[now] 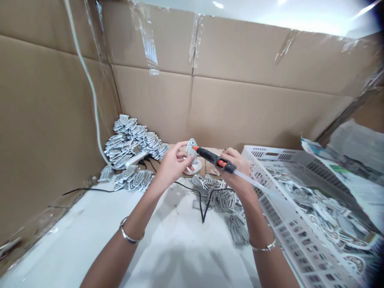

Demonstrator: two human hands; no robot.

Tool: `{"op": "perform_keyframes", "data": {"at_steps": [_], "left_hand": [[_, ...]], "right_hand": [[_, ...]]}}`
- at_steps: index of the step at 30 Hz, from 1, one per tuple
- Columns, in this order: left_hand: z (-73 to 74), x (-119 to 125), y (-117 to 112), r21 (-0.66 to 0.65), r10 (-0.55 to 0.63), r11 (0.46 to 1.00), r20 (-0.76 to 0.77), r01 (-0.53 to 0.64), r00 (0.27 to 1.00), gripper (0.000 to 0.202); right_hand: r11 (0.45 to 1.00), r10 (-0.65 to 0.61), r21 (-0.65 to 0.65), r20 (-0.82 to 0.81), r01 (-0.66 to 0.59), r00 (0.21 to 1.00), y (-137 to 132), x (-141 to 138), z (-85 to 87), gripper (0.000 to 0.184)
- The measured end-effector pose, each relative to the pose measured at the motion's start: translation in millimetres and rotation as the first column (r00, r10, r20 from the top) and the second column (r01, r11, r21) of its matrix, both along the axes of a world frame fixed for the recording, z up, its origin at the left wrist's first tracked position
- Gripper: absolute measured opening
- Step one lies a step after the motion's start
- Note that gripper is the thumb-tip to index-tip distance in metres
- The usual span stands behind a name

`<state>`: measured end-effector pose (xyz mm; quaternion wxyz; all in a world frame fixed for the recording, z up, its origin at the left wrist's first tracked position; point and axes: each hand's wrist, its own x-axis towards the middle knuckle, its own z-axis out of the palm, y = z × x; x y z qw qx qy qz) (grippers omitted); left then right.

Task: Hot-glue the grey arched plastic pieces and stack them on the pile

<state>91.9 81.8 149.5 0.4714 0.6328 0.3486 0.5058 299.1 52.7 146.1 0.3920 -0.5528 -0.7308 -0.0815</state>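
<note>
Near the middle, my left hand [174, 162] grips a small grey-white plastic piece [191, 150] with a pointed, arched top, its fingers closed round the lower part. Below that piece a round white disc [195, 168] shows; I cannot tell whether the two are joined. My right hand [237, 166] is wrapped round a black and orange hot glue gun [211, 157]. The gun's orange nozzle points left and meets the face of the plastic piece or lies just in front of it. A translucent glue stick [252, 182] sticks out of its back end.
Similar grey pieces lie in a tall pile [129, 140] at the back left and a loose heap [220, 194] under my right hand. A white perforated basket [282, 200] full of parts stands right. Black cable [203, 212] crosses the white table [168, 240]. Cardboard walls [240, 108] enclose it.
</note>
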Motion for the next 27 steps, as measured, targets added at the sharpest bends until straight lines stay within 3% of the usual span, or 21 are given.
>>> {"op": "perform_keyframes", "data": {"at_steps": [4, 9, 11, 13, 16, 19, 23, 27], "left_hand": [[-0.7, -1, 2, -0.022, 0.009, 1.000, -0.011, -0.009, 1.000, 0.048], [-2.1, -1, 4, -0.028, 0.018, 0.999, -0.007, -0.018, 1.000, 0.049], [-2.4, -1, 5, -0.031, 0.009, 0.999, -0.001, -0.009, 1.000, 0.049], [-2.6, -1, 6, -0.041, -0.001, 0.999, 0.006, 0.001, 1.000, 0.045], [-3.4, 0, 6, -0.058, -0.007, 0.998, -0.005, 0.007, 1.000, 0.033], [-5.8, 2, 8, -0.055, 0.008, 0.998, -0.024, -0.009, 1.000, 0.024], [-9.2, 4, 11, -0.028, 0.028, 0.999, -0.019, -0.029, 0.999, 0.026], [-8.2, 3, 12, -0.027, 0.020, 0.999, -0.021, -0.020, 1.000, 0.023]], "right_hand": [[1.000, -0.020, -0.009, -0.087, 0.019, 0.996, 0, 1, 1.6, 0.024], [0.969, -0.230, -0.138, -0.191, 0.206, 0.954, 7, 22, 0.1, 0.027], [0.921, -0.343, -0.236, -0.107, 0.311, 0.933, 15, 33, -6.8, 0.030], [0.839, -0.425, -0.358, 0.040, 0.410, 0.904, 25, 43, -17.6, 0.033], [0.703, -0.448, -0.501, 0.239, 0.505, 0.861, 40, 53, -38.1, 0.036], [0.595, -0.448, -0.589, 0.322, 0.547, 0.834, 51, 60, -57.9, 0.041], [0.549, -0.437, -0.634, 0.338, 0.545, 0.834, 56, 67, -71.7, 0.040], [0.523, -0.479, -0.613, 0.363, 0.591, 0.800, 52, 71, -65.2, 0.039]]}}
